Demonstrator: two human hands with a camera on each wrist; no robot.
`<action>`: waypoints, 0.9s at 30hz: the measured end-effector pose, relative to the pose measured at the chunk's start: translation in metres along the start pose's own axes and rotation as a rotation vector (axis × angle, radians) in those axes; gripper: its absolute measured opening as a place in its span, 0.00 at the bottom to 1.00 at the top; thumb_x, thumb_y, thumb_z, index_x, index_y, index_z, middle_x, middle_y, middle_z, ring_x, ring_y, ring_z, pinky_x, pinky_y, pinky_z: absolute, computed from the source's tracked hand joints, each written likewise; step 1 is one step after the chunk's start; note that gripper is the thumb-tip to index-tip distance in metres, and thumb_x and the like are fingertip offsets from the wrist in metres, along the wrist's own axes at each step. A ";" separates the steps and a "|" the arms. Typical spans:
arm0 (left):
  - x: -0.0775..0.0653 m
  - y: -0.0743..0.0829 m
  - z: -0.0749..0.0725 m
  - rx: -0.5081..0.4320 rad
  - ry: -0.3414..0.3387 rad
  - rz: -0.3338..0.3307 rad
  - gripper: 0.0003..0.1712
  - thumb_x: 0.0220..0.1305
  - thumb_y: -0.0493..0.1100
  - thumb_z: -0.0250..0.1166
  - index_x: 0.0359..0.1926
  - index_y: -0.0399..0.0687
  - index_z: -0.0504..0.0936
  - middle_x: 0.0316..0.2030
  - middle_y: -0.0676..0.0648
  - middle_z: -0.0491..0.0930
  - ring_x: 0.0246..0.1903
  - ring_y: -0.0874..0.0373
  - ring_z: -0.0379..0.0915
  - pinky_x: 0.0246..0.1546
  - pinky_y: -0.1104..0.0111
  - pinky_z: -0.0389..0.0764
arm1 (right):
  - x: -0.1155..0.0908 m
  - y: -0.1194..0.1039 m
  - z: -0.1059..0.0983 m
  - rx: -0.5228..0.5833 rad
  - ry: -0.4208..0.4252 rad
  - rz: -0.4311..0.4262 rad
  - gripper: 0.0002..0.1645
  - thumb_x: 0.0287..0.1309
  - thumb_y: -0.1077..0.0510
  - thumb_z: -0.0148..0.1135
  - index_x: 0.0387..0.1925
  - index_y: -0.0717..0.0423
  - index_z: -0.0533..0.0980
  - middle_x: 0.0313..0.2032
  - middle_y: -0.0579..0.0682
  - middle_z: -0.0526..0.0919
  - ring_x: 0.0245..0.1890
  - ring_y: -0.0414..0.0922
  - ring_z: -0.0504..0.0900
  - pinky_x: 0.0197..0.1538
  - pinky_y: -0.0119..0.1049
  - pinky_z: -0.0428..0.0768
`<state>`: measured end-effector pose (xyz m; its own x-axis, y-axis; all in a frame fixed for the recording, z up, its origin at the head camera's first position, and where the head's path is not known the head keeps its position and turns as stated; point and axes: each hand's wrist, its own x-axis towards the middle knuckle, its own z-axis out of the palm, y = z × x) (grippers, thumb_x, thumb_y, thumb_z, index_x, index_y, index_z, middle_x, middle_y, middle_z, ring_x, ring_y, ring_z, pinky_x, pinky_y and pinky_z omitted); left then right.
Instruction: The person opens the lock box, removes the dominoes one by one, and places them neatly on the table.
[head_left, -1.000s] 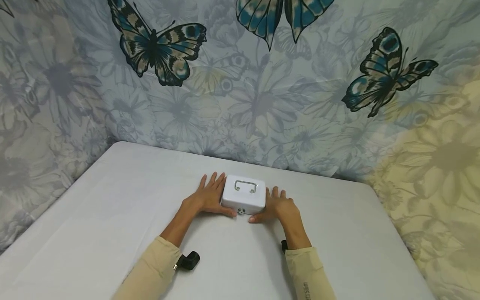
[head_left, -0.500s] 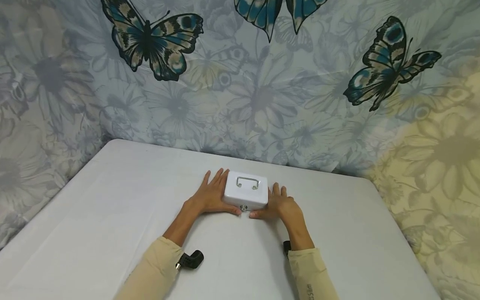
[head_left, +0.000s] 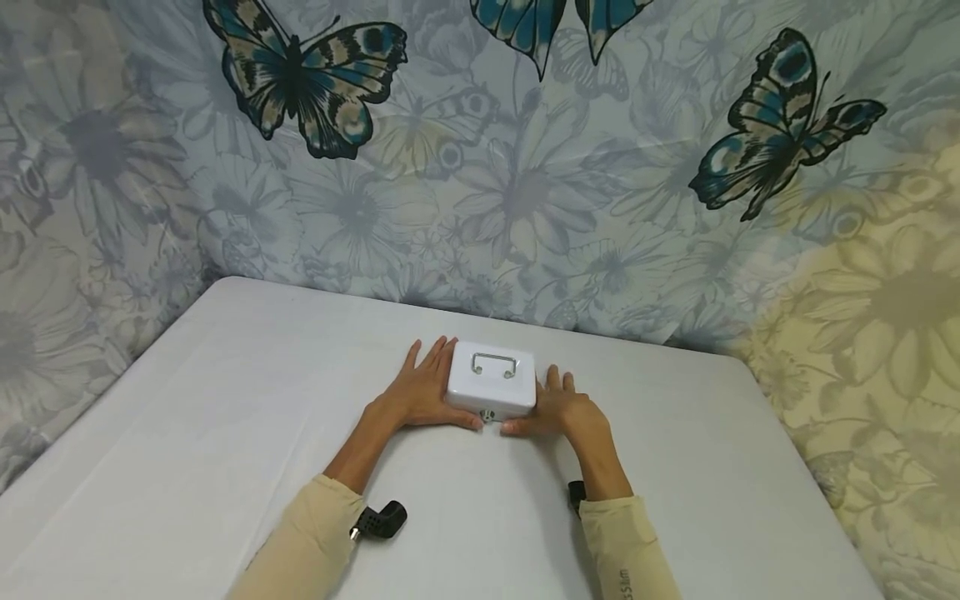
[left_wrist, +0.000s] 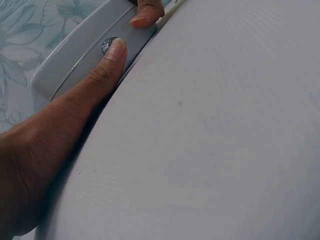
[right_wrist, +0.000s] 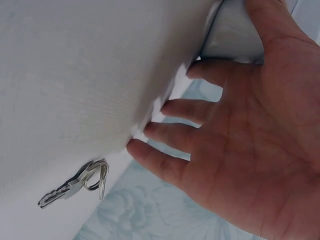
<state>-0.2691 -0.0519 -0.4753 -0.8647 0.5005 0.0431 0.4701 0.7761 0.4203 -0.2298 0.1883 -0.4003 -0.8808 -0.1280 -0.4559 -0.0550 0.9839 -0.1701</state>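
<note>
A small white cash box [head_left: 491,379] sits on the white table with its lid down. It has a wire handle [head_left: 495,365] on top and a round metal lock [head_left: 487,415] in front. Against its left side lies my left hand [head_left: 420,394], fingers straight and spread, the thumb along the front beside the lock. My right hand [head_left: 566,412] is at the right side, thumb at the front. In the right wrist view its fingers are spread, the nearest at the box's corner. Keys on a ring [right_wrist: 80,182] lie beyond those fingertips; the head view does not show them.
The white-covered table [head_left: 247,400] reaches back to a wall [head_left: 525,192] printed with flowers and butterflies. A black wrist camera [head_left: 381,519] juts out at the left sleeve, and another [head_left: 576,496] shows by the right sleeve.
The head view has shifted slightly. My thumbs have come a little closer together at the front of the box, which has moved very slightly to the right. Both hands stay beside it.
</note>
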 end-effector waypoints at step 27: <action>0.001 0.000 -0.004 -0.110 0.022 -0.029 0.72 0.55 0.78 0.66 0.84 0.40 0.45 0.84 0.38 0.50 0.86 0.46 0.38 0.83 0.43 0.31 | -0.004 0.014 -0.015 0.007 -0.051 -0.147 0.60 0.66 0.26 0.59 0.81 0.62 0.56 0.80 0.72 0.50 0.81 0.74 0.49 0.74 0.74 0.61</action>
<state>-0.2706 -0.0533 -0.4717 -0.8819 0.4690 0.0489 0.4237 0.7426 0.5187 -0.2342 0.2042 -0.3875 -0.8382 -0.2774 -0.4695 -0.1786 0.9531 -0.2443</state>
